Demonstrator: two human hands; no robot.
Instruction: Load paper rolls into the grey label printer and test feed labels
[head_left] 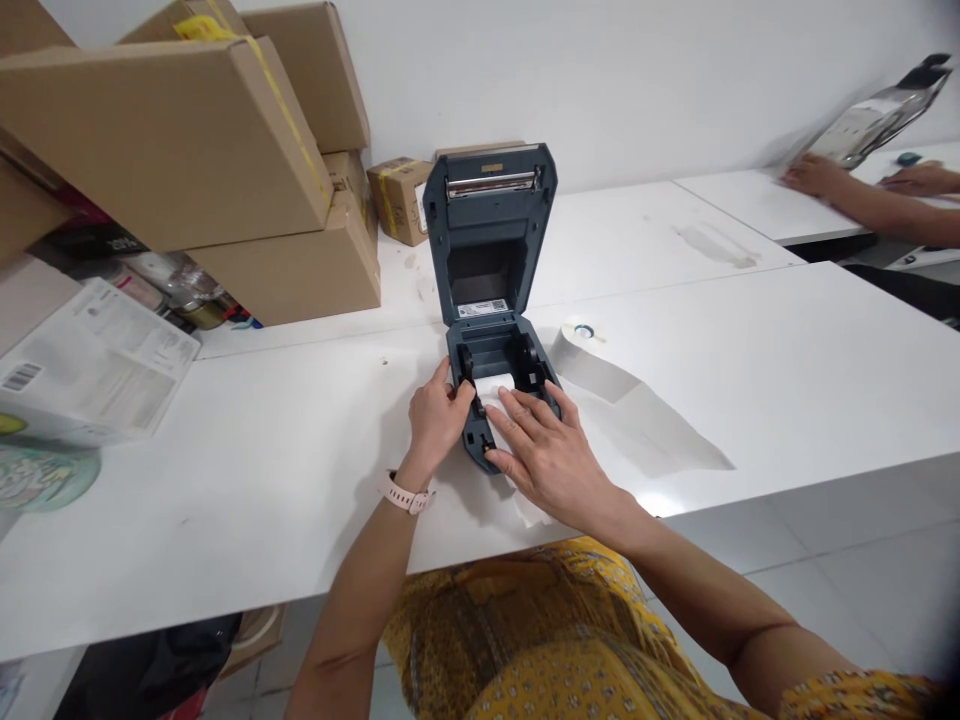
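A dark grey label printer stands on the table with its lid raised, its inside facing me. My left hand grips the printer's left side, thumb over the inner edge and fingers along the outside. A pink watch band circles that wrist. My right hand lies over the front of the open printer, fingers stretched out on white label paper. Part of this paper is hidden under the hand, and a strip sticks out below the printer's front. Black roll holders show inside on both sides.
Right of the printer lies a loose roll of paper with a long unrolled strip. Cardboard boxes are stacked at left, beside a white carton and a greenish jar. Another person's hands are at far right.
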